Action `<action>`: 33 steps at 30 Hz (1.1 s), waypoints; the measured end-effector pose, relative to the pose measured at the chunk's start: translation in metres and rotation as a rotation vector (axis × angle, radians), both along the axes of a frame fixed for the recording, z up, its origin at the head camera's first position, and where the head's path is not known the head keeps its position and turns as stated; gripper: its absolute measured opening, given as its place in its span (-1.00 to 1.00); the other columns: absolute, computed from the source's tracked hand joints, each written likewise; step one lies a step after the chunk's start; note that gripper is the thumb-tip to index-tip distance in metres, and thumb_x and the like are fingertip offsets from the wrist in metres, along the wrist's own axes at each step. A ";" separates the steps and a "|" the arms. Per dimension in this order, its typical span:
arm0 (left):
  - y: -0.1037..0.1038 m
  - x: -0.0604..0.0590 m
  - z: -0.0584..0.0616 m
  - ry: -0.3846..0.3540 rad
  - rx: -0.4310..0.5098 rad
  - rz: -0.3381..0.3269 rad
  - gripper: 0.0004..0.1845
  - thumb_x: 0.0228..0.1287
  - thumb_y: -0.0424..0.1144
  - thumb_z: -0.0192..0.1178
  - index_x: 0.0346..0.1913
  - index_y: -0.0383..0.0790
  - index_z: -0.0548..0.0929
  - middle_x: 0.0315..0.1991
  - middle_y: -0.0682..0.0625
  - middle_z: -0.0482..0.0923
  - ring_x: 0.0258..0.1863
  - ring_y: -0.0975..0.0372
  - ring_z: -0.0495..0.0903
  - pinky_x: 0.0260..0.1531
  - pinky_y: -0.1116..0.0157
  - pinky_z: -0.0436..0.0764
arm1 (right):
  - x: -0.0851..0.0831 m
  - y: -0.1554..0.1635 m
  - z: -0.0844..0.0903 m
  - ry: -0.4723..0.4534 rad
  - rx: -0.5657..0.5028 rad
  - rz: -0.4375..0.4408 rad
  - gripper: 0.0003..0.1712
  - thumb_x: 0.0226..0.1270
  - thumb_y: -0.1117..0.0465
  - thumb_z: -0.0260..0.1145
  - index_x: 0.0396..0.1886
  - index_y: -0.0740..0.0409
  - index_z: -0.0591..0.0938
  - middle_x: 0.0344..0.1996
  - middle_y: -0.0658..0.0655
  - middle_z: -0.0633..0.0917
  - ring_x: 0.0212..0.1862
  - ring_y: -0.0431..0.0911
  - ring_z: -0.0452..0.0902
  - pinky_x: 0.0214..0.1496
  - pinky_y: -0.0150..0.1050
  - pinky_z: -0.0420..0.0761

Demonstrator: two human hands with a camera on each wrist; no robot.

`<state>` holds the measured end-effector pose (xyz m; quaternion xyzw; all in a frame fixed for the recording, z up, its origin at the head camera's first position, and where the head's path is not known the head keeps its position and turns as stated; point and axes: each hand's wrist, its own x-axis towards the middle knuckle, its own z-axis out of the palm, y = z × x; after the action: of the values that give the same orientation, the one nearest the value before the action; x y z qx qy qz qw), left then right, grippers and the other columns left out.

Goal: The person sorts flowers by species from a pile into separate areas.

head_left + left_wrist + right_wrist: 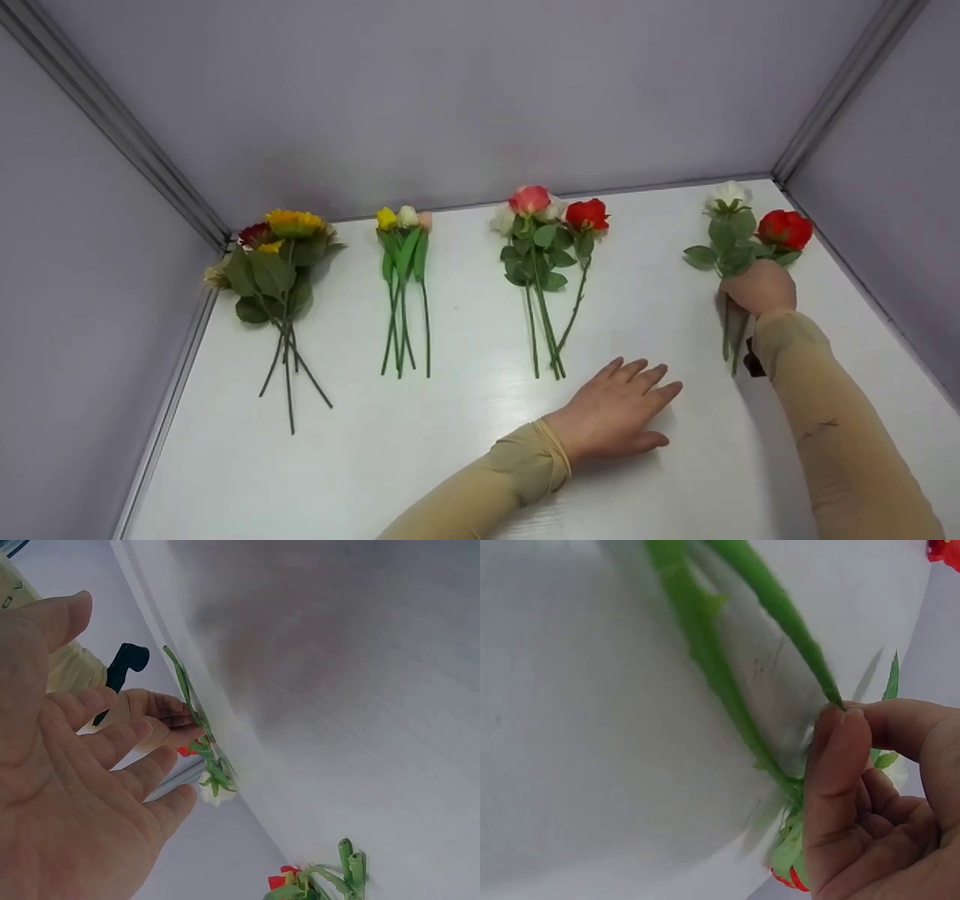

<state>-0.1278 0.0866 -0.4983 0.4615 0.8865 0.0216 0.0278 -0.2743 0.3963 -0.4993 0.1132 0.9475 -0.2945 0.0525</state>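
Two flowers, one white point(727, 196), one red point(785, 229), green leafy stems side by side, heads toward the far wall; I grip them mid-stem at the right of the white surface point(465, 450).

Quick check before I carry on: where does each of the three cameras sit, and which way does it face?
Head: above, looking forward and down at the white table, four flower bunches, both hands and sleeves.
Left wrist: beside the open left hand, looking across the table toward the right hand.
Right wrist: close behind the right hand, fingers pinching green stems.
All three show the white-and-red bunch.
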 end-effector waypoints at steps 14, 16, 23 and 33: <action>-0.032 -0.024 0.012 -0.207 0.317 0.233 -0.42 0.57 0.06 0.07 0.51 -0.09 0.40 0.46 0.02 0.38 0.44 0.22 0.35 0.41 0.32 0.30 | -0.005 -0.074 0.023 0.052 -0.721 -0.035 -0.46 0.51 0.10 0.31 0.21 0.48 0.51 -0.27 0.09 0.71 -0.28 -0.20 0.68 -0.11 -0.28 0.73; -0.041 -0.028 0.015 -0.332 0.440 0.322 -0.46 0.57 0.02 0.09 0.48 -0.10 0.45 0.42 0.03 0.43 0.39 0.23 0.42 0.35 0.33 0.38 | -0.004 -0.090 0.027 0.057 -0.783 -0.016 -0.48 0.52 0.12 0.30 0.22 0.46 0.51 -0.22 0.13 0.70 -0.23 -0.18 0.67 -0.09 -0.28 0.73; -0.071 -0.042 0.017 -0.748 0.911 0.552 -0.50 0.53 -0.07 0.20 0.39 -0.21 0.53 0.21 -0.02 0.62 0.14 0.20 0.62 0.09 0.29 0.61 | 0.009 -0.149 0.038 0.078 -0.903 0.098 -0.48 0.48 0.08 0.36 0.18 0.40 0.54 -0.12 0.21 0.68 -0.13 -0.07 0.68 -0.03 -0.22 0.73; -0.092 -0.049 0.011 -0.948 1.186 0.581 -0.67 0.43 -0.30 0.30 0.16 -0.39 0.66 -0.16 -0.06 0.74 -0.20 0.17 0.75 -0.15 0.25 0.73 | 0.030 -0.202 0.049 0.076 -1.027 0.251 -0.54 0.46 0.11 0.39 0.10 0.40 0.58 -0.06 0.30 0.67 -0.03 0.07 0.67 0.07 -0.09 0.70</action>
<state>-0.1767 -0.0058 -0.4871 0.0926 0.7060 0.6871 0.1444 -0.2443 0.1944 -0.4502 -0.0521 0.6886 -0.7160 0.1018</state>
